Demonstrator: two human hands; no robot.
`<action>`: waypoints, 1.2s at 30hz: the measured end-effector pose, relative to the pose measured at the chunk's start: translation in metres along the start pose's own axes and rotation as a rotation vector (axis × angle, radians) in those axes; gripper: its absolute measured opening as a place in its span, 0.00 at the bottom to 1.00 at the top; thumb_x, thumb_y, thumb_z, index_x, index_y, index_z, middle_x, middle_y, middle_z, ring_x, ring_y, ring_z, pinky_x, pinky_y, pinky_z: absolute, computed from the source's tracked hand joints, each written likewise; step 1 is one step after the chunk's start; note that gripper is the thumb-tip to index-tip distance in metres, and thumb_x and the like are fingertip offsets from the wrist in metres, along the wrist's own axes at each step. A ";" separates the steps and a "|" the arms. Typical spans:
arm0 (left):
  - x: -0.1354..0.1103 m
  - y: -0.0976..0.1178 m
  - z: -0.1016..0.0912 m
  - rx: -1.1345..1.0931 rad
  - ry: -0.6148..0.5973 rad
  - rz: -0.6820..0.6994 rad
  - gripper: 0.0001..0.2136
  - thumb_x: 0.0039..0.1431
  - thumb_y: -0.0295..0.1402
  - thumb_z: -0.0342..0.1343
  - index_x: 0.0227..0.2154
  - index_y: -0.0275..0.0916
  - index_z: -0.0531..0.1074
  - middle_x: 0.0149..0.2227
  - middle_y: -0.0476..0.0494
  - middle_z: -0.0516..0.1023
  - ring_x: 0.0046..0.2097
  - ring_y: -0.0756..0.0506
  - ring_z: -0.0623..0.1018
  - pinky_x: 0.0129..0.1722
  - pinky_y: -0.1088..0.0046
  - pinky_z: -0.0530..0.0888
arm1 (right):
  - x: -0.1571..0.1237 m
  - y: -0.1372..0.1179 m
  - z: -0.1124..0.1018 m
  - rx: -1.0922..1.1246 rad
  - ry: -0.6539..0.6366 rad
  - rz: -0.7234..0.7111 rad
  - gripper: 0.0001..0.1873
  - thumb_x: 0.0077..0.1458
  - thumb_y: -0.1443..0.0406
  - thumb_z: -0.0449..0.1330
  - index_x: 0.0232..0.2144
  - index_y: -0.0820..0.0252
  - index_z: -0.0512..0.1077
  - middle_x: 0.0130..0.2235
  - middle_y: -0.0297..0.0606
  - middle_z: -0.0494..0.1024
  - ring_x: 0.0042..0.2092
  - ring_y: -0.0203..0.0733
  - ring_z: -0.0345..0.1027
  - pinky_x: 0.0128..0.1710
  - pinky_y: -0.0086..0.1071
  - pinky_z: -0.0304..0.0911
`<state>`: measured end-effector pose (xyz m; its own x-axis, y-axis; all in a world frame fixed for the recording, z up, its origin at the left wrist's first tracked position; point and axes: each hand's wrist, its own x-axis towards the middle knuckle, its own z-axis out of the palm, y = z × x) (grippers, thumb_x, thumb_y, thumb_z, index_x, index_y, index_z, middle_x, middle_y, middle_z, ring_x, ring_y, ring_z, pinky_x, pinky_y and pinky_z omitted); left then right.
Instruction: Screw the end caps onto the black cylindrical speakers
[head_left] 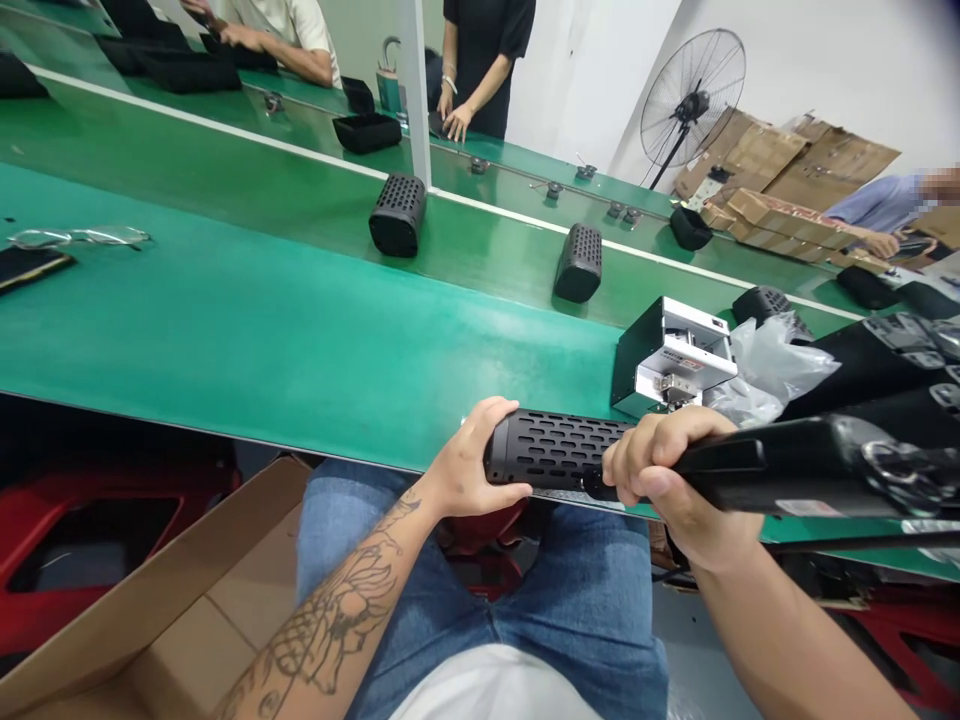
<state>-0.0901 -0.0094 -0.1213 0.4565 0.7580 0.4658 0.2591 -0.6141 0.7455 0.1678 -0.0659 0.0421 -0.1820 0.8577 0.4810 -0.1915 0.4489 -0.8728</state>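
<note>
A black perforated speaker grille lies sideways at the near edge of the green conveyor belt. My left hand is closed round its left end. My right hand is wrapped round its right end, where a long black tool with a metal clip meets it. Whether the right hand grips the tool, the grille, or both is hard to tell. My tattooed left forearm rises from my lap.
Two more black grilles stand on the belt's far lane. A black-and-white box device and a plastic bag sit right of my hands. An open cardboard box is at my left knee. Other people work across the belt; a fan stands behind.
</note>
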 end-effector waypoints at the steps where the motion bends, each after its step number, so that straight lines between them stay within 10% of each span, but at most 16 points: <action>1: 0.000 0.000 0.000 0.003 -0.001 -0.010 0.53 0.58 0.45 0.79 0.80 0.45 0.57 0.77 0.26 0.68 0.79 0.23 0.72 0.80 0.37 0.72 | 0.000 0.001 -0.001 -0.005 -0.005 0.006 0.11 0.69 0.69 0.75 0.42 0.53 0.76 0.30 0.28 0.79 0.27 0.37 0.76 0.33 0.36 0.80; 14: -0.009 -0.005 0.000 0.079 0.002 -0.006 0.55 0.61 0.47 0.79 0.83 0.49 0.53 0.78 0.26 0.68 0.79 0.22 0.73 0.77 0.34 0.76 | 0.000 -0.002 -0.015 -0.083 -0.022 -0.011 0.10 0.68 0.62 0.77 0.47 0.47 0.80 0.29 0.29 0.80 0.24 0.43 0.75 0.28 0.42 0.80; 21: -0.012 -0.006 0.007 0.123 0.007 0.013 0.58 0.62 0.50 0.80 0.85 0.49 0.49 0.78 0.22 0.67 0.78 0.18 0.73 0.74 0.33 0.78 | 0.055 -0.012 -0.100 -0.451 0.650 -0.238 0.16 0.61 0.57 0.82 0.35 0.56 0.79 0.26 0.29 0.79 0.25 0.41 0.76 0.31 0.39 0.82; 27: -0.012 -0.005 0.004 0.098 -0.035 0.010 0.63 0.60 0.44 0.79 0.87 0.51 0.42 0.81 0.22 0.61 0.81 0.17 0.69 0.75 0.29 0.76 | 0.055 0.027 -0.158 -0.604 0.751 -0.175 0.19 0.60 0.53 0.80 0.32 0.54 0.76 0.25 0.32 0.80 0.24 0.46 0.76 0.32 0.43 0.81; 36: -0.008 -0.002 0.003 0.079 -0.046 0.010 0.62 0.59 0.41 0.80 0.87 0.51 0.44 0.81 0.25 0.61 0.81 0.19 0.68 0.77 0.30 0.75 | 0.039 0.003 -0.130 -0.523 0.750 -0.215 0.17 0.56 0.56 0.81 0.34 0.57 0.80 0.24 0.32 0.78 0.23 0.45 0.74 0.30 0.44 0.80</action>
<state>-0.0919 -0.0150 -0.1284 0.4975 0.7419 0.4495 0.3196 -0.6385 0.7001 0.2858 0.0016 0.0474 0.5110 0.5990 0.6165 0.3422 0.5162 -0.7851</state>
